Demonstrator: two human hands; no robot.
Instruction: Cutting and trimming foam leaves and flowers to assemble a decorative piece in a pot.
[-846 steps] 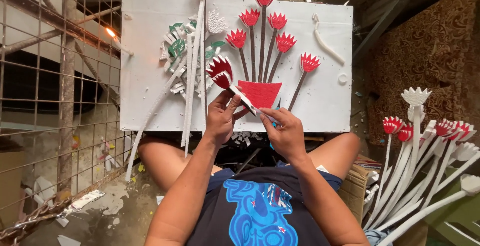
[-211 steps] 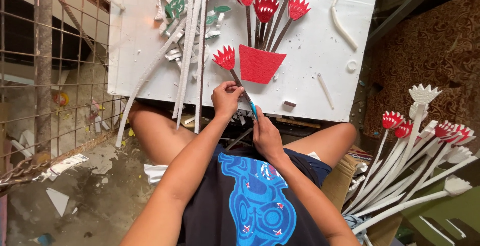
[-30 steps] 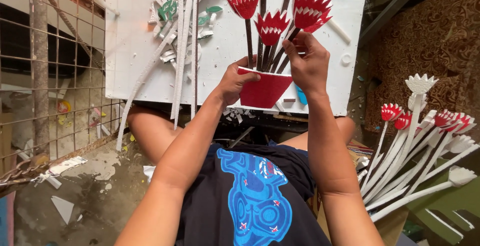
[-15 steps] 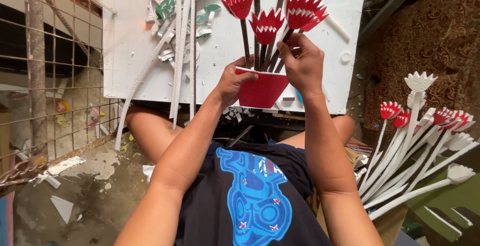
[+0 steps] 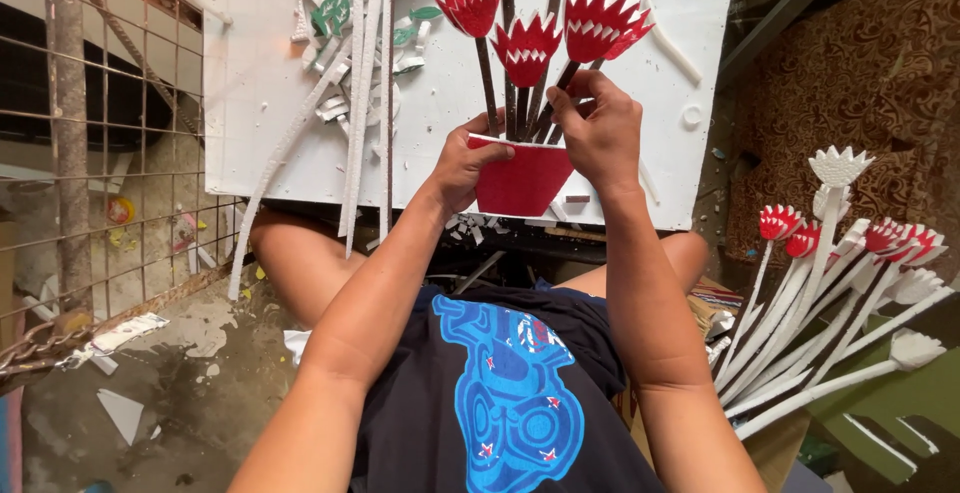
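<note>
Across the person's knees lies a large white foam board, tilted toward the camera. At the right of the view leans a bundle of white foam stems with red and white flower heads, well apart from the hands. On the board's left part sit loose white foam strips and green-and-white offcuts.

At the board's lower edge is a red vase cut-out, with dark stems fanning up from its rim to red toothed flower heads.

Left hand — closed on the vase's left rim, thumb across the front. Right hand — fingers pinched shut around the dark stems just above the vase.

Risk, as judged: the thin stems could snap or splay out of line if the pinch tightens or twists, and the vase could slide off the board's edge should the left hand ease off.
</note>
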